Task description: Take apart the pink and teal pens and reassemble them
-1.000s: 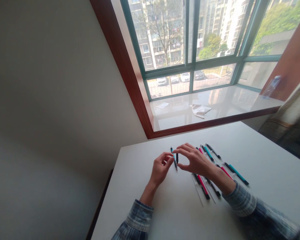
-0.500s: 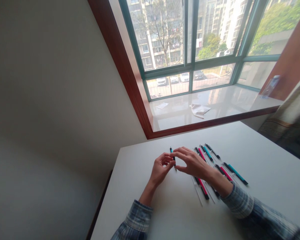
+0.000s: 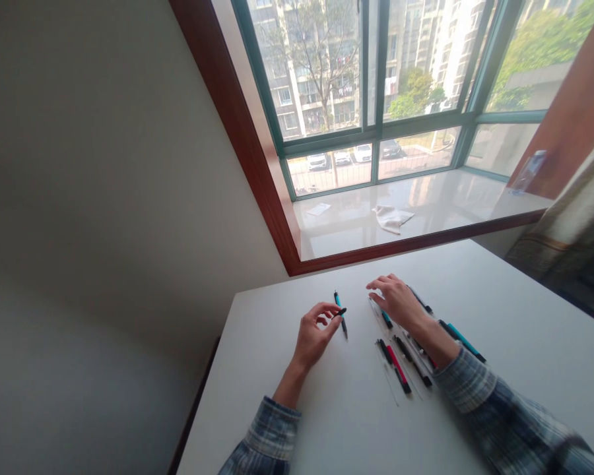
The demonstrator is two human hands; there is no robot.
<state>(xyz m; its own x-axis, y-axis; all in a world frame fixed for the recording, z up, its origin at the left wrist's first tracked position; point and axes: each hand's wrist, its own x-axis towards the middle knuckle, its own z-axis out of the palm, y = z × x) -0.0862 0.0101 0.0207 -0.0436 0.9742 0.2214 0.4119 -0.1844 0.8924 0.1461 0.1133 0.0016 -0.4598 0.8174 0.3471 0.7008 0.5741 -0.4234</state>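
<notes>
My left hand is closed, pinching a short black pen part between thumb and fingertips. Just behind it, a blue and black pen lies on the white table, partly hidden by the fingers. My right hand hovers over the rows of pen parts with its fingers stretched out and apart, holding nothing. Beneath its fingers lie a thin clear refill and a teal and black barrel. My right hand and wrist hide some of the other parts.
On the white table, a pink and black barrel, a black and grey barrel and a teal barrel lie among several thin refills. Behind the table, the windowsill bears a white cloth and a clear bottle.
My right hand has moved right, away from my left hand, to the pen parts. The black part in my left hand's pinch now shows clearly, and the blue pen is less covered.
</notes>
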